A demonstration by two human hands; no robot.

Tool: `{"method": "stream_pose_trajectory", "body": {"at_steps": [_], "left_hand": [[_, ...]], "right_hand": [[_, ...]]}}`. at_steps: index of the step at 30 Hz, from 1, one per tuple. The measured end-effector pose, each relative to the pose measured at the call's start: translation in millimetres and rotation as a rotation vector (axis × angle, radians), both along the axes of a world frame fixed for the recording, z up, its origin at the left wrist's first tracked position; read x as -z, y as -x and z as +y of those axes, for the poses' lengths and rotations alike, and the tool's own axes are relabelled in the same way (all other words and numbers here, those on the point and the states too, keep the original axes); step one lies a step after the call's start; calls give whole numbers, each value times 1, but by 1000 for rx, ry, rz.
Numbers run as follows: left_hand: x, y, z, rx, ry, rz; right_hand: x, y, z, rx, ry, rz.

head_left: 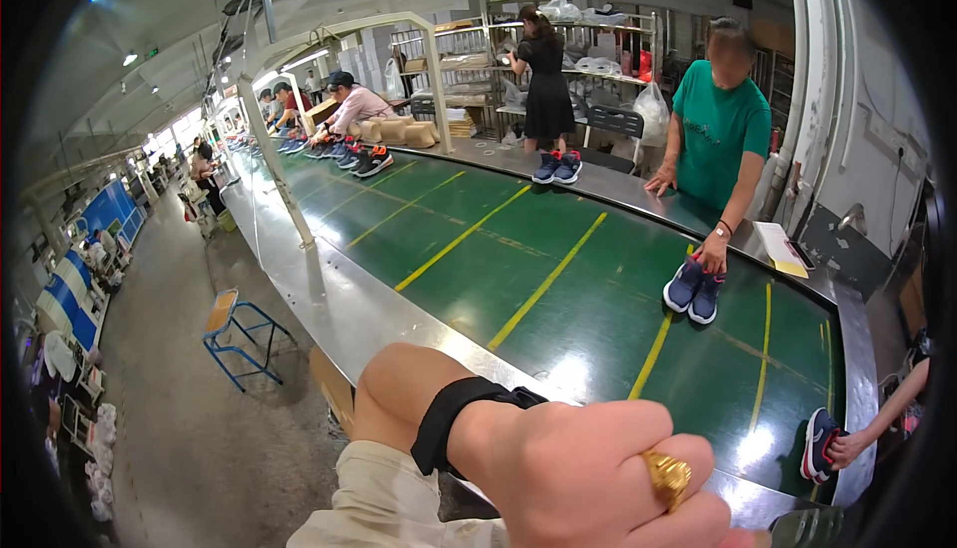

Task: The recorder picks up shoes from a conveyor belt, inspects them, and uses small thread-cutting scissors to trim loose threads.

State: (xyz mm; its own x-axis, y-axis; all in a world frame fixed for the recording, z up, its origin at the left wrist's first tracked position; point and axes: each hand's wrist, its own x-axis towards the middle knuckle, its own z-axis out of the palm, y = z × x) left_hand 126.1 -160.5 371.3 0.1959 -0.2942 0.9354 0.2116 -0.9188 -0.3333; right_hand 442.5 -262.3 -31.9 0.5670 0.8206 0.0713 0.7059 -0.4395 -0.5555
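My left hand (598, 468) fills the lower middle, close to the camera, with its forearm reaching in from the left. Its fingers are curled closed; whatever lies inside them, if anything, is hidden. A shiny gold, ridged ring-like piece (668, 478) shows at the fingers. Around the wrist is a black strap (464, 413), and a beige sleeve (374, 498) hangs below. The hand hovers over the near edge of a green conveyor belt (538, 239) marked with yellow lines. No right hand of mine appears.
Across the belt, a person in green (723, 120) touches a pair of navy sneakers (695, 289). At right another person's hand (849, 448) holds a sneaker (819, 445). More sneakers (556, 167) ride farther up. A blue-legged stool (244, 334) stands left; a white post (274, 164) rises beside the belt.
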Motion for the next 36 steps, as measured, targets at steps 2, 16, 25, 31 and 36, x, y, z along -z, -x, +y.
{"method": "stream_pose_trajectory", "body": {"at_steps": [2, 16, 25, 31, 36], "left_hand": [[-5, 13, 6, -9, -138, 145], [222, -27, 110, -257, 672, 421], [341, -58, 53, -86, 1375, 494], [385, -75, 56, 118, 1788, 402], [401, -77, 56, 111, 1703, 393]], "right_hand": [[-22, 11, 1, -34, -84, -7], [12, 41, -31, -179, -181, -390], [7, 45, -32, -166, -126, -308], [10, 43, -32, -143, -196, -249], [1, 48, -34, -195, -332, -235]]}}
